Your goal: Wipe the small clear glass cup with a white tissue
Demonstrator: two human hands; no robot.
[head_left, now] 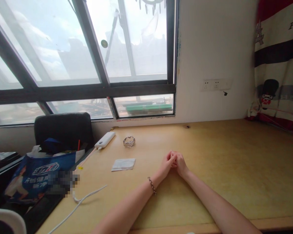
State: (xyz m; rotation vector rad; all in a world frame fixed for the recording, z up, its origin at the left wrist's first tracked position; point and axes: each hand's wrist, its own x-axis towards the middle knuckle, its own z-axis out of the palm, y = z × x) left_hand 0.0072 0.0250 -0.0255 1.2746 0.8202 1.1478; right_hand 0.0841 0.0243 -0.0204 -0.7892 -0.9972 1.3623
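Note:
My left hand (pixel 167 162) and my right hand (pixel 181 163) are clasped together on the wooden table (pixel 224 162). The fingers of both are closed and folded against each other, and no object shows between them. A dark chain bracelet (pixel 151 185) circles my left wrist. To the left of my hands lies a folded white tissue (pixel 123 164), apart from them. Farther back stands a silvery openwork ring-shaped item (pixel 129 142), perhaps a bangle or small crown. A white power bank (pixel 104 140) with a cable plugged in rests by the table's left edge.
A white cable (pixel 88 195) trails over the left front of the table. Beyond that edge are a blue shopping bag (pixel 39 175) and a black chair (pixel 63 130). Windows and a wall with a socket (pixel 211 85) rise behind; a patterned curtain (pixel 280 65) hangs at right.

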